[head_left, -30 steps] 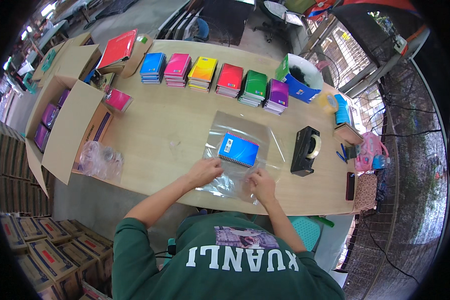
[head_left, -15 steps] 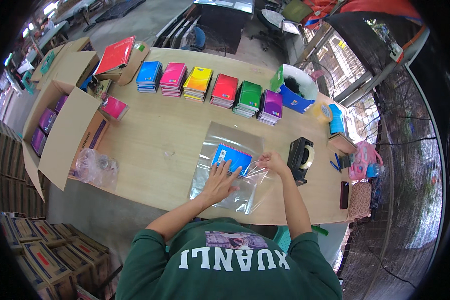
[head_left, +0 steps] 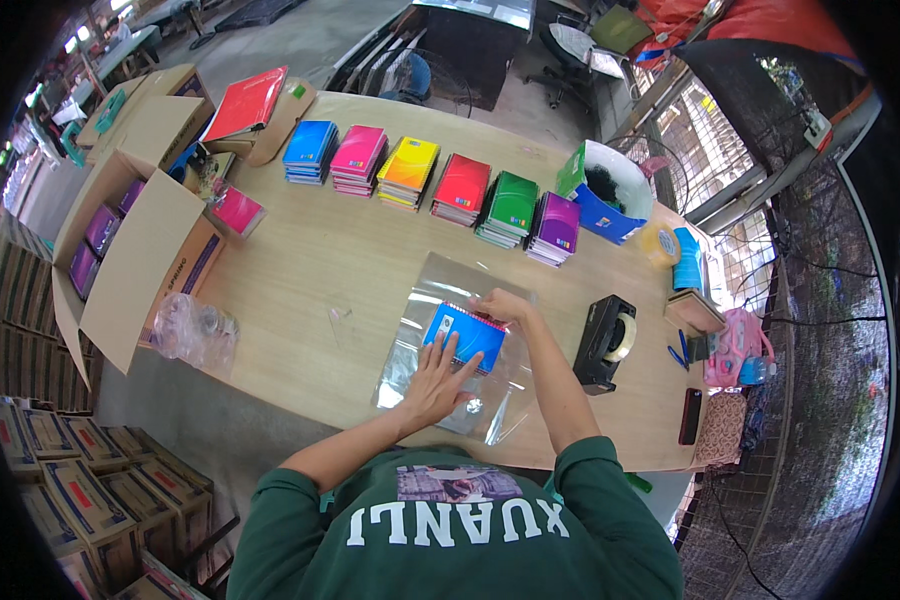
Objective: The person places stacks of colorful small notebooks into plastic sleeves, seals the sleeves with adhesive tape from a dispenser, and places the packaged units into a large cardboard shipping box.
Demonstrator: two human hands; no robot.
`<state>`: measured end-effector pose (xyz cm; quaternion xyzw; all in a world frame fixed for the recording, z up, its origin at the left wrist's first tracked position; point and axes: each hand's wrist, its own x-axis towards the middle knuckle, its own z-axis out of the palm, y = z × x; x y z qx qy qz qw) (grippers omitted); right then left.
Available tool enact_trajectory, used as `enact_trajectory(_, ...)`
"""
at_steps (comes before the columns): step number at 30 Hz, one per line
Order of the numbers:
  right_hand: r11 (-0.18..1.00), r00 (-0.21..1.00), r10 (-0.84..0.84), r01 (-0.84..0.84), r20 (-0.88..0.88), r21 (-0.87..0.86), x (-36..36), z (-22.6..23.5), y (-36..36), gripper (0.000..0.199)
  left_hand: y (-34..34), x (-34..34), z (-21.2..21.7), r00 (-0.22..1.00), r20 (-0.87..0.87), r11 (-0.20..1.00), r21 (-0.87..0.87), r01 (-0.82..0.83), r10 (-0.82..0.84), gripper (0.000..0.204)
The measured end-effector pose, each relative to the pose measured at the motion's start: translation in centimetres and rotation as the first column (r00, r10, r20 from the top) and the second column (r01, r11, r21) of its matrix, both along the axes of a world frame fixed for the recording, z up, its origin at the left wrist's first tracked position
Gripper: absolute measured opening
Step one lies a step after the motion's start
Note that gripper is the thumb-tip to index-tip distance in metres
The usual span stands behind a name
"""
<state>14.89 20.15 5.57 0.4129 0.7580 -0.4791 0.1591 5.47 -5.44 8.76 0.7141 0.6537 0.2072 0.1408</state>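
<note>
A blue spiral notebook (head_left: pixel 485 342) lies at a tilt on sheets of clear plastic film (head_left: pixel 402 352), near the front of the table. Whether any film covers it I cannot tell. My left hand (head_left: pixel 435 388) is open, its spread fingers resting over the notebook's lower left part. At the notebook's upper edge, by the pink spiral binding, is my right hand (head_left: pixel 505 306). Its fingers are bent and drawn together; what they grip, if anything, is too small to make out. A black tape dispenser (head_left: pixel 595 345) with a roll of tape stands right of the film.
Stacked notebooks, blue (head_left: pixel 310 145) through purple (head_left: pixel 555 222), line the table's far side. An open carton (head_left: pixel 150 270) and crumpled clear plastic (head_left: pixel 195 330) are at the left. A blue-and-green box (head_left: pixel 605 215), tape rolls (head_left: pixel 660 245), pens (head_left: pixel 679 347) and a phone (head_left: pixel 690 415) sit at the right.
My right hand has moved left and away from me, from the film's right side to the notebook's spiral edge. My left hand stays on the notebook. The whole view has shifted slightly.
</note>
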Motion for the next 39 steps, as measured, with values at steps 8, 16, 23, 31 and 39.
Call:
enact_trajectory(8,0.961,0.977,-0.097,0.142,-0.192,0.238,0.0,-1.9,-0.2,0.039,-1.8,0.0,0.4,0.997,-0.049,0.998,-0.033,-0.062,0.061,0.082)
enact_trajectory(16,0.389,0.920,0.163,0.273,-0.358,0.880,0.6,-1.9,-2.6,0.012,-2.1,0.4,-0.1,0.994,-0.045,0.995,-0.018,-0.102,0.101,0.079)
enact_trajectory(23,0.638,0.994,0.027,0.065,-0.107,0.768,1.2,-0.4,-1.0,0.016,-1.3,0.7,0.4,0.991,-0.087,0.994,-0.034,-0.101,0.098,0.079)
enact_trajectory(31,0.787,0.975,0.060,0.087,-0.215,0.611,-0.3,2.8,-1.2,0.020,-0.4,0.7,-0.7,0.986,0.051,0.986,0.042,-0.163,0.161,0.084)
enact_trajectory(39,0.644,0.908,0.273,0.073,-0.318,0.761,0.5,4.7,-9.2,0.012,-0.3,1.4,-1.5,0.981,-0.064,0.983,0.000,-0.185,0.184,0.066)
